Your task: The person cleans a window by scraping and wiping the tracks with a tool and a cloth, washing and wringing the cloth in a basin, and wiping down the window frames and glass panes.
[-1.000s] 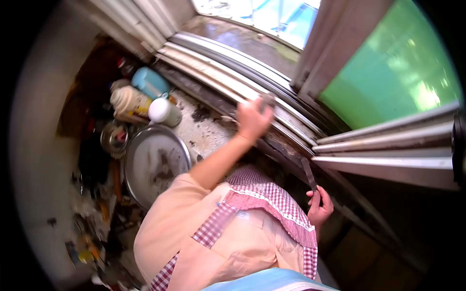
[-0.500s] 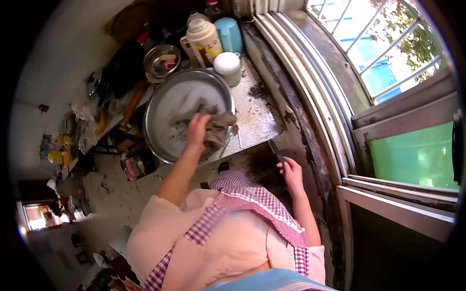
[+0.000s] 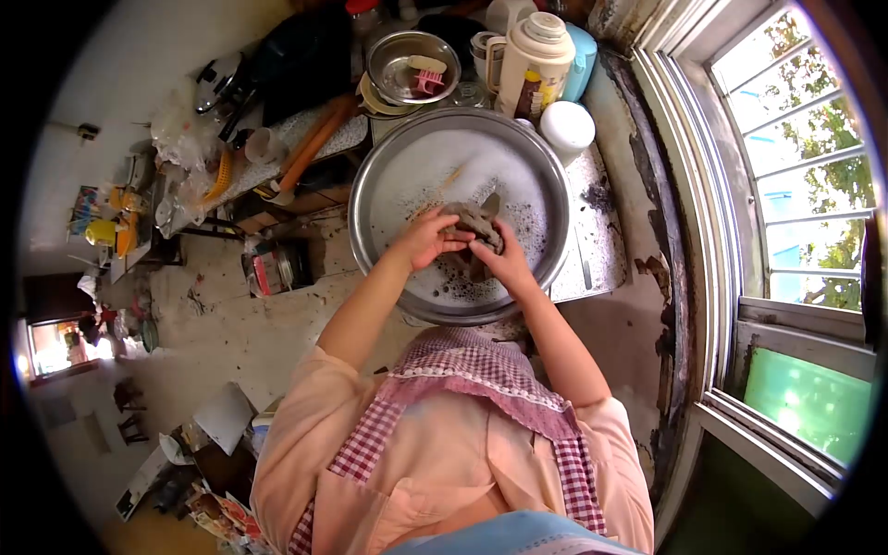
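Both hands are over the large metal basin (image 3: 370, 254), which holds foamy water with dark specks. My left hand (image 3: 428, 239) grips the left side of a wet grey-brown cloth (image 3: 483, 222), its fingers curled against it. On the cloth's right side, my right hand (image 3: 506, 257) is closed on it with the thumb toward the left hand. The cloth is bunched up between the two hands, just above the water's surface.
Behind the basin stand a small metal bowl (image 3: 388, 60) with a pink item, a thermos (image 3: 534, 69), a blue jug (image 3: 579, 63) and a white-lidded jar (image 3: 567, 126). A knife (image 3: 584, 262) lies on the counter at right. A barred window is at far right.
My right hand has let go of the dark-handled knife and moved from beside the counter onto the cloth. The cloth has moved from the basin's right rim to over the water. The view has shifted.
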### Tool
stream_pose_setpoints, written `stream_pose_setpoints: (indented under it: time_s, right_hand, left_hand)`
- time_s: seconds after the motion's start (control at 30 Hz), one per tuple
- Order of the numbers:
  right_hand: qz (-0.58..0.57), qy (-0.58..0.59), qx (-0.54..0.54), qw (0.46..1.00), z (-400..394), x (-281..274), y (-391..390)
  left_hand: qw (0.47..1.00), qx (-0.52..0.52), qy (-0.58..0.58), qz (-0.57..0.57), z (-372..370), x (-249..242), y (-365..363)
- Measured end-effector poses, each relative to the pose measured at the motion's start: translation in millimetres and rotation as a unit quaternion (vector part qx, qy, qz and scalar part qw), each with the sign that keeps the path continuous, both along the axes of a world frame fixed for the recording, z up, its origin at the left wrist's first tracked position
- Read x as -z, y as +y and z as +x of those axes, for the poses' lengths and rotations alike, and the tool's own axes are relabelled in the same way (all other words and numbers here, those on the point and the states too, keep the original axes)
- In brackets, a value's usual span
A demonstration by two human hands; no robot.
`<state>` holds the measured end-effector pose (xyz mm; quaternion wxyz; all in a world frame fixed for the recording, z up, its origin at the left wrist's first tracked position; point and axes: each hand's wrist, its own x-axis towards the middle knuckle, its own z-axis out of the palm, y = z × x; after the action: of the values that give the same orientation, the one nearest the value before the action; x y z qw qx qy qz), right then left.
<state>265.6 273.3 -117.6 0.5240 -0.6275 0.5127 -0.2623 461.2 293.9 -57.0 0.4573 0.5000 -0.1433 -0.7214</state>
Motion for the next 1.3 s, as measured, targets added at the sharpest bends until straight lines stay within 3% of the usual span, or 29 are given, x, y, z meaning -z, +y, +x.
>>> stream_pose_setpoints:
  time_s: [0.03, 0.1, 0.13, 0.2, 0.27, 0.3, 0.4, 0.47, 0.53, 0.6, 0.63, 0.67, 0.73, 0.77, 0.83, 0.87, 0.9, 1.0, 1.03, 1.1, 1.13, 1.17, 1.27, 1.3]
  right_hand:
    - [0.042, 0.04, -0.051, 0.997, 9.7, 7.7, -5.0]
    - [-0.009, 0.16, -0.055, 0.986, 15.1, -2.6, -2.4]
    - [-0.037, 0.22, -0.057, 0.973, 14.6, -14.5, -0.4]
    - [-0.1, 0.382, -0.1, 0.913, 27.4, -27.0, 12.4]
    - [-0.125, 0.477, -0.142, 0.858, 38.5, -25.9, 23.7]
    - [-0.085, 0.477, -0.166, 0.859, 42.1, 4.1, 23.5]
    - [-0.001, 0.486, -0.264, 0.833, 44.7, 30.3, 3.7]
    - [0.138, 0.461, -0.405, 0.777, 46.0, 53.2, -28.8]
    - [0.14, 0.423, -0.388, 0.807, 39.5, 45.7, -33.9]
    - [-0.004, 0.376, -0.202, 0.904, 19.7, 32.2, -21.1]
    - [-0.244, 0.266, -0.024, 0.932, 13.5, 38.5, -11.3]
    - [-0.165, 0.241, -0.035, 0.956, 4.4, 42.5, -12.1]
    - [-0.004, 0.184, -0.056, 0.981, -14.7, 17.7, -25.1]
    - [0.043, 0.118, -0.073, 0.989, -24.6, -0.7, -32.9]
    - [0.106, 0.026, -0.057, 0.992, -35.0, -38.2, -41.2]
    - [0.134, -0.029, -0.053, 0.989, -38.4, -49.6, -44.8]
    - [0.129, -0.075, -0.04, 0.988, -37.2, -70.8, -46.7]
    - [0.033, 0.09, -0.076, 0.993, -39.9, -69.4, -61.4]
    - [-0.108, 0.209, -0.062, 0.97, -31.3, -67.2, -57.4]
    - [-0.091, 0.343, -0.066, 0.933, -14.0, -61.2, -43.1]
    - [-0.094, 0.395, -0.085, 0.91, -6.7, -50.0, -37.3]
    - [-0.048, 0.421, -0.121, 0.898, -1.2, -28.8, -32.3]
    - [-0.105, 0.439, -0.166, 0.877, 13.4, -18.9, 0.1]
    - [-0.073, 0.465, -0.198, 0.86, 15.4, -2.3, 1.2]
  left_hand:
    - [0.995, 0.035, -0.093, 0.02, 4.6, 9.2, -5.0]
    - [0.954, 0.11, -0.277, 0.02, 28.2, 28.0, -9.4]
    - [0.905, 0.117, -0.408, -0.008, 30.4, 31.8, -11.3]
    - [0.754, 0.128, -0.642, -0.056, 28.5, 39.4, -2.6]
    - [0.695, 0.226, -0.662, -0.167, 10.1, 43.6, 7.8]
    - [0.656, 0.272, -0.668, -0.222, 4.3, 37.7, 5.2]
    - [0.602, 0.393, -0.67, -0.186, -11.4, 60.1, 8.1]
    - [0.6, 0.363, -0.692, -0.171, -9.4, 75.8, 5.0]
    - [0.615, 0.355, -0.689, -0.142, -2.7, 90.1, -11.4]
    - [0.687, 0.276, -0.648, -0.176, 5.8, 86.4, -16.4]
    - [0.72, 0.24, -0.622, -0.192, 9.3, 72.7, -18.4]
    - [0.75, 0.206, -0.594, -0.205, 15.5, 59.1, -17.1]
    - [0.93, 0.082, -0.337, -0.118, 33.3, 38.5, -12.1]
    - [0.979, 0.014, -0.192, -0.068, 42.2, 30.7, -10.2]
    - [0.982, -0.044, -0.181, -0.023, 58.1, 24.5, -8.0]
    - [0.982, -0.073, -0.174, -0.001, 60.7, 21.5, -7.6]
    - [0.952, -0.067, -0.297, 0.028, 56.7, 7.6, -7.9]
    - [0.856, 0.108, -0.506, 0.025, 66.5, 18.9, -6.8]
    - [0.847, 0.106, -0.521, -0.023, 61.7, 20.2, -4.8]
    - [0.823, 0.104, -0.546, -0.115, 38.8, 23.7, 8.4]
    - [0.791, 0.189, -0.57, -0.118, 30.4, 24.5, 11.4]
    - [0.753, 0.271, -0.588, -0.119, 21.8, 26.0, 14.6]
    - [0.621, 0.307, -0.698, -0.181, -6.7, 50.5, 40.2]
    - [0.599, 0.337, -0.709, -0.157, -11.6, 54.2, 38.4]
